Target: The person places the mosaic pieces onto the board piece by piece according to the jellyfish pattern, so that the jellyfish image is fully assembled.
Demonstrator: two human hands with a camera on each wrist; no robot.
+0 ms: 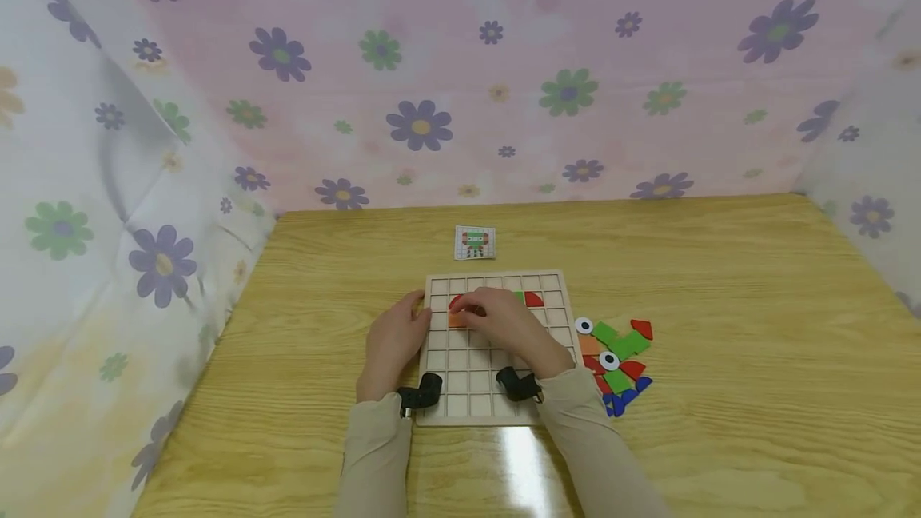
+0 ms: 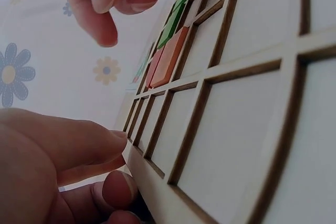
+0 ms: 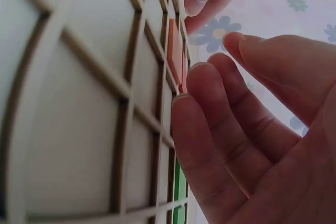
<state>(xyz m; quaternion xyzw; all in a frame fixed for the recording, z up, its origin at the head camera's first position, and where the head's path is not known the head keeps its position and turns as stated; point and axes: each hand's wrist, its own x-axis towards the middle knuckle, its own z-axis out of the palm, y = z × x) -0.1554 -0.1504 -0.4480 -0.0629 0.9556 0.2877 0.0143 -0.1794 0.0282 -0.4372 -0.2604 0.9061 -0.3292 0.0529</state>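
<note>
A wooden grid board [image 1: 456,404] lies on the table with several coloured tiles in its upper cells. My left hand [image 1: 394,342] holds the board's left edge, thumb and fingertips against the rim in the left wrist view. Over the upper left cells is my right hand [image 1: 504,326], fingers slightly bent and thumb apart, with nothing between them in the right wrist view. Just by its fingertips sits an orange square tile [image 1: 456,320], beside a red tile [image 2: 154,68]. Green tiles [image 2: 171,27] continue along that row, partly hidden in the head view, up to a red quarter-round tile [image 1: 534,299].
A small picture card [image 1: 475,242] lies behind the board. Right of the board is a loose pile with green tiles [image 1: 616,381], blue tiles [image 1: 629,396], red ones and white eye discs [image 1: 609,361]. Flowered cloth [image 1: 504,142] stands behind the table and at its sides.
</note>
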